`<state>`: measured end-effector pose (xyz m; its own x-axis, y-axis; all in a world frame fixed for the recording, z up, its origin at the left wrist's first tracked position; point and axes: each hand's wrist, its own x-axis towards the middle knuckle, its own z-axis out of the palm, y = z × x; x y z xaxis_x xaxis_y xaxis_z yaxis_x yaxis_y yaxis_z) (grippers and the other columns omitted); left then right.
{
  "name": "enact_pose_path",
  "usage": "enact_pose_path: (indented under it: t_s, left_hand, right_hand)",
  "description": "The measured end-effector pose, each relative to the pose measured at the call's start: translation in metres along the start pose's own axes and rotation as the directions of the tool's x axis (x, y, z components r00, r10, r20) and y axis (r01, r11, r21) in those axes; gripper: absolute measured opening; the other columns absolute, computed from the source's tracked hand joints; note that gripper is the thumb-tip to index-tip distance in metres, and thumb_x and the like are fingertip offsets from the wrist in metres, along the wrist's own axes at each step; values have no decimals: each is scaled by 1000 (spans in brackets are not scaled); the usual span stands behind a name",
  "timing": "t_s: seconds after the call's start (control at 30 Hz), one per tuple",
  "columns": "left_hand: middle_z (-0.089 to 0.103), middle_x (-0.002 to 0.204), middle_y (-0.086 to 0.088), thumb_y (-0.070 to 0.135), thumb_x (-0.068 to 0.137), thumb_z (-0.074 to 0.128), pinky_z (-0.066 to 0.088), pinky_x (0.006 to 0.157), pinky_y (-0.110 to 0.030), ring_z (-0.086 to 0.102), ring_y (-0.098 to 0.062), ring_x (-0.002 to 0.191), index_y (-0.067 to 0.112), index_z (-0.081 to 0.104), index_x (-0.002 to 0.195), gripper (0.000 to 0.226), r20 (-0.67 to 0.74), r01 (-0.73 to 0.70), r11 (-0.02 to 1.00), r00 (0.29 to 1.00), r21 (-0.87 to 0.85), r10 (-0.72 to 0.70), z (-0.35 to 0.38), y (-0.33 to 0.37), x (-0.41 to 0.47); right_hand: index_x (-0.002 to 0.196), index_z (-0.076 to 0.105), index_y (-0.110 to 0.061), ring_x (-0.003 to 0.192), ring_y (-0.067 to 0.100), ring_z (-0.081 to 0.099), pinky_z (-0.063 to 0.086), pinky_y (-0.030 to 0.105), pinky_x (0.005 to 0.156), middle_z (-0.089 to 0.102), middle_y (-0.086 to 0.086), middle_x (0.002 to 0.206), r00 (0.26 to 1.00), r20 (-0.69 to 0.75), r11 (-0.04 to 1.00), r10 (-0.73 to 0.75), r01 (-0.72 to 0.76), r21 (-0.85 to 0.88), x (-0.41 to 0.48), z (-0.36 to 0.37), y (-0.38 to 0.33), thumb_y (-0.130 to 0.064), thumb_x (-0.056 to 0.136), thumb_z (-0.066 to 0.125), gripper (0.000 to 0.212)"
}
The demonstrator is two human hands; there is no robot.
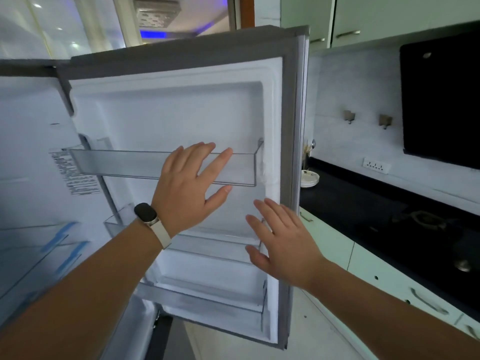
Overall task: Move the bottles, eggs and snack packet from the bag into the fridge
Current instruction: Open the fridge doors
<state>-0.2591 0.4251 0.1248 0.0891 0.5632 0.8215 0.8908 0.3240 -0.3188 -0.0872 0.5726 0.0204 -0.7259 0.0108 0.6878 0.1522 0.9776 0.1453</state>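
Head view: the fridge point(26, 131) took up the left and middle of the frame, and its door point(181, 110) stood swung wide, the white inner liner facing the camera. Three clear door bins crossed that liner: an upper bin point(117, 163), a middle bin point(207, 246) and a lower bin point(207, 300).

The left hand point(187, 188), with a dark smartwatch point(146, 213) on a pale strap at the wrist, was held flat, fingers straight and spread, in front of the upper bin. It gripped nothing, and whether its fingertips touched the bin could not be told. The right hand point(283, 242) was also flat, fingers straight and slightly apart, in front of the liner near the door's outer edge, level with the middle bin. It held nothing, and contact with the door could not be told either.

Inside the cabinet, at lower left, lay glass shelves point(28, 258) with strips of blue tape point(65, 232), and a printed label point(70, 175) was stuck on the side wall.

Right of the door ran a black countertop point(350, 203) with a stack of white plates point(309, 178) just beside the door edge. On the pale wall behind were two hooks point(348, 116), a socket point(376, 166) and a black panel point(441, 100). Pale drawers point(389, 276) sat below the counter.
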Motion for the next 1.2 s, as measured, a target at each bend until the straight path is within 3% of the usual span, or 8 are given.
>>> enact_pose_path:
  t_s: [0.13, 0.2, 0.27, 0.4, 0.53, 0.7, 1.2]
  left_hand:
    - [59, 131, -16, 42, 93, 59, 36, 104, -50, 55, -34, 120, 16, 54, 140, 54, -50, -18, 1000, 999, 19, 19, 22, -24, 5]
    - [61, 130, -16, 40, 92, 60, 37, 103, -50, 57, -34, 118, 16, 56, 138, 53, -73, -29, 999, 997, 36, 31, 31, -39, 3]
    - [62, 127, -16, 39, 91, 61, 39, 100, -50, 59, -35, 114, 16, 58, 137, 51, -90, -37, 998, 995, 52, 42, 40, -56, 2]
    - [65, 123, -15, 37, 91, 61, 43, 92, -47, 62, -35, 106, 15, 61, 133, 48, -140, -56, 997, 988, 52, 63, 59, -87, 2]
    - [62, 130, -16, 31, 91, 62, 42, 97, -48, 61, -37, 112, 12, 63, 131, 44, -173, -88, 995, 980, 49, 95, 79, -104, 1]
    - [58, 137, -15, 26, 91, 60, 39, 101, -47, 59, -36, 118, 12, 62, 131, 42, -193, -114, 990, 973, 77, 127, 100, -110, 7]
    - [52, 145, -10, 16, 90, 55, 34, 107, -46, 53, -30, 128, 18, 59, 134, 44, -114, -87, 975, 987, 207, 112, 135, -123, 19]
  right_hand:
    - [130, 58, -16, 138, 33, 39, 35, 47, 111, 47, 13, 146, 991, 131, 998, -36, 42, -45, 4, 33, 14, -47, 93, 50, 49]
    - [130, 57, -18, 137, 32, 41, 29, 44, 114, 48, 12, 145, 983, 178, 994, -51, 67, -87, 8, 48, 24, -47, 94, 49, 48]
    - [129, 58, -17, 135, 33, 43, 25, 42, 115, 50, 13, 143, 981, 186, 993, -46, 65, -97, 12, 62, 33, -44, 94, 50, 45]
    - [124, 61, -14, 133, 34, 46, 36, 44, 110, 55, 13, 138, 987, 159, 996, 13, 2, -92, 21, 83, 53, -38, 91, 56, 41]
    - [127, 60, -11, 132, 32, 48, 42, 48, 106, 58, 11, 136, 978, 197, 986, 64, -31, -166, 33, 99, 63, -39, 91, 55, 46]
    - [135, 54, -14, 126, 30, 53, 37, 49, 109, 58, 8, 136, 967, 236, 970, 97, -39, -239, 53, 116, 62, -43, 92, 45, 52]
    - [138, 49, -19, 128, 33, 51, 35, 53, 109, 55, 11, 139, 933, 251, 958, 259, -215, -189, 98, 168, 80, -55, 96, 35, 57]
